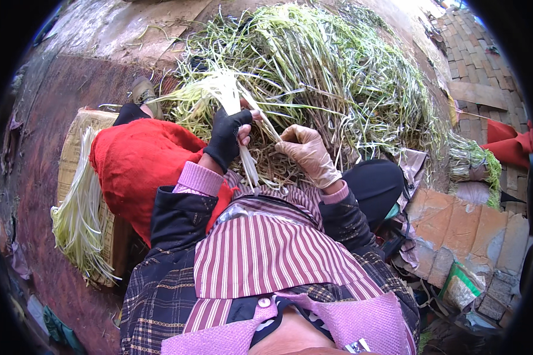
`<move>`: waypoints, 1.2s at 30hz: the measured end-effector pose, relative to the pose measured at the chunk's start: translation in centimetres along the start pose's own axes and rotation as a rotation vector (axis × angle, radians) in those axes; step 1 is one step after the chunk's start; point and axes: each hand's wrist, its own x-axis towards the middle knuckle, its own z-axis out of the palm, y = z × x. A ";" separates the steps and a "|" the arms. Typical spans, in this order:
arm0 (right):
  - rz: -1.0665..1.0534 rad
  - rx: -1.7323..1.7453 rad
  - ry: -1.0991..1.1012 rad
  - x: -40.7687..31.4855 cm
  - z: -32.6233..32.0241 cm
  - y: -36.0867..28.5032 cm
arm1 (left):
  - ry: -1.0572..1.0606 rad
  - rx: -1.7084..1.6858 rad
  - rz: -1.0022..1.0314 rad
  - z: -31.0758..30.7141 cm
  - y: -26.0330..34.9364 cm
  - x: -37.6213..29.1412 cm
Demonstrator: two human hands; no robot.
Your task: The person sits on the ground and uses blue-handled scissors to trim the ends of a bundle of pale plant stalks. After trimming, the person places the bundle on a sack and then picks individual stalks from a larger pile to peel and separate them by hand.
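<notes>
My left hand (228, 135), in a black fingerless glove, is closed around a bundle of pale blanched leaf stalks (225, 88) that look like yellow chives. Their white ends (249, 166) point down towards my lap; the yellowish leaves fan out above the fist. To the right, my right hand (308, 153) wears a thin, stained beige glove. Its thumb and forefinger pinch the end of a few thin pale stalks (267, 124) that run up towards the left hand. Just beyond both hands rises a large heap of green and straw-coloured stalks (302, 66).
A red cloth (137, 164) covers my left knee. Left of it, more pale stalks (82, 208) lie on a cardboard-topped block (71, 159). On the right are a tied green bundle (471, 166), flattened cardboard (453, 230) and a green-and-white packet (462, 286) on brick paving (475, 53).
</notes>
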 end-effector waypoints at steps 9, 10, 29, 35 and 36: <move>0.093 0.413 -0.001 0.6 2.1 -0.8 | -0.024 0.244 0.151 0.6 -0.3 -0.4; 0.043 0.359 0.019 0.7 2.5 -0.9 | -0.020 0.276 0.160 0.7 -0.3 -0.4; -0.473 -0.238 0.410 1.9 4.1 1.4 | 0.216 0.305 0.278 0.1 -1.2 0.5; -0.077 -0.510 0.204 0.9 2.3 3.4 | 0.298 0.167 0.349 -0.8 0.1 0.8; 0.172 -0.627 0.024 0.6 1.5 3.3 | 0.291 0.170 0.336 -1.0 0.4 0.7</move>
